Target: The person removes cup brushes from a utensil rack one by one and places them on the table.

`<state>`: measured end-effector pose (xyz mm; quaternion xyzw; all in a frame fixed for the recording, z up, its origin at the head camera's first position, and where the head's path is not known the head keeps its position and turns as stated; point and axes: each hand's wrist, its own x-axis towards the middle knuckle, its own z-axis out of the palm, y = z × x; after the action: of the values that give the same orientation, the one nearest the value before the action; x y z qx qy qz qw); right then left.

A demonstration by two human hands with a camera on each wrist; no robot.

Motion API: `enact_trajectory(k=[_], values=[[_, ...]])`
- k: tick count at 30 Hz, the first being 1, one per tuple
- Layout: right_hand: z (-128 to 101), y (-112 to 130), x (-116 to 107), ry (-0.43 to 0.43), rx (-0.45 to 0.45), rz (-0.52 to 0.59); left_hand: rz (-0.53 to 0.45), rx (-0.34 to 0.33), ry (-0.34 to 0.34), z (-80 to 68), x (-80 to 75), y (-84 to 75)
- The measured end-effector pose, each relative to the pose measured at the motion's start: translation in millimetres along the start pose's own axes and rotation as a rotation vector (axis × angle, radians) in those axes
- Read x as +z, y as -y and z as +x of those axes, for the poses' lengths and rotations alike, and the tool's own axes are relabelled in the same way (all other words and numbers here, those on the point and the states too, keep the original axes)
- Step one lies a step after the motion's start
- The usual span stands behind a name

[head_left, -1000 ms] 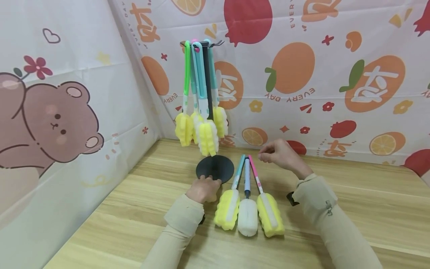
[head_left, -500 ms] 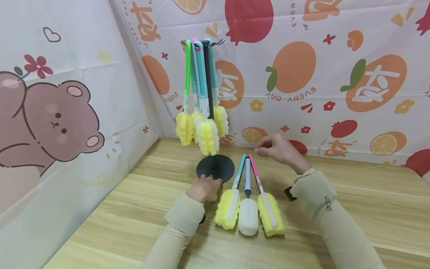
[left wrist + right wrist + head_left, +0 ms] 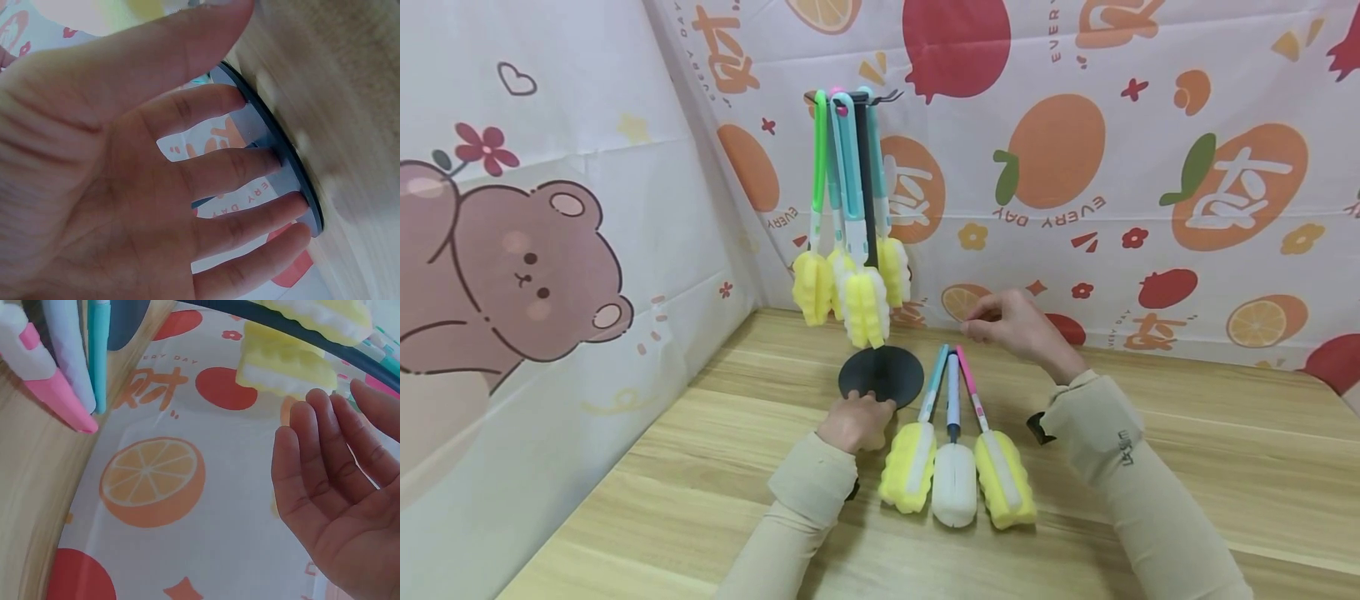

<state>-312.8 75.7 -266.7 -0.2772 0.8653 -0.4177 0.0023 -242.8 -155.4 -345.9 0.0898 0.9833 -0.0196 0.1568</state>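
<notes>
My left hand rests on the near edge of the black round base of the brush stand, and in the left wrist view the fingers are straight and spread, pressing on the disc, not curled around it. My right hand is in the air above the far tips of the three sponge brushes lying on the wooden table, with relaxed fingers that hold nothing; in the right wrist view the palm is open and empty. The three lying brushes are side by side, just to the right of the base: one with a teal handle, one with a pale blue handle and a white sponge, and one with a pink handle. Four more brushes hang from the hooks at the top of the stand. I judge that the step in hand is to take one lying brush, and the pink one is nearest to my right hand. To do it well, I should keep the left hand firm on the base, because the loaded stand looks easy to tip. I should pinch the handle near its tip and lift it straight, without pushing its neighbours.
</notes>
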Motion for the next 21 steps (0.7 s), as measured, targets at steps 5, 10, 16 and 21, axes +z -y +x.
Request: enact_trajectory(k=[5,10,16,21], values=[[2.3,6.3,-0.4,-0.023,0.028,0.016,0.001,0.003,-0.003,0.0,0.7,-0.3],[4.6,11.4,-0.1,-0.043,0.041,0.038,0.006,-0.001,0.004,-0.4,0.6,-0.5],[7.0,16.7,0.5,-0.057,0.044,0.061,0.012,-0.005,0.001,0.2,0.0,0.1],[9.1,20.7,0.7,-0.064,0.045,0.062,0.012,0.001,-0.007,-0.1,0.1,0.0]])
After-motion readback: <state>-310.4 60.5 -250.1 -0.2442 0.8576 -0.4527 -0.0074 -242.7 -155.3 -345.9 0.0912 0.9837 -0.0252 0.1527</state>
